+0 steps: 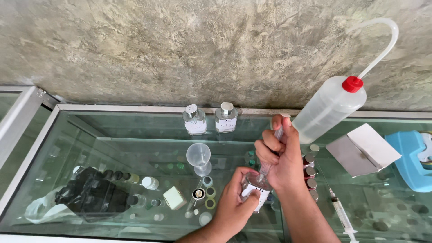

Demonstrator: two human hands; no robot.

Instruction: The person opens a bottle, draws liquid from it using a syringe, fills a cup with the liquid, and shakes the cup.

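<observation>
Left hand [234, 198]: wrapped around small clear glass bottle [255, 191] with white label, held low over glass countertop [112, 135], near front edge.

Right hand [279, 155]: clenched on syringe [272, 150], thumb atop plunger, tip down into bottle mouth.

Behind, against rough grey wall [180, 45]: two square clear bottles [210, 119] with silver caps and white rectangular labels, side by side.

Centre: clear plastic measuring cup [199, 157], upright, apart from hands.

Right rear: translucent wash bottle [330, 108], red cap, bent spout tube, tilted.

Right: white folded carton [362, 150], lying open; pale blue plastic object [411, 157] at edge, kind unclear.

Front right: second syringe [341, 213], flat on glass.

Beside right wrist: row of small capped vials [309, 173].

Left: black plastic bag [92, 195] beneath glass, white bag just beside it.

Front centre: small cream cube box [174, 198], tilted.
</observation>
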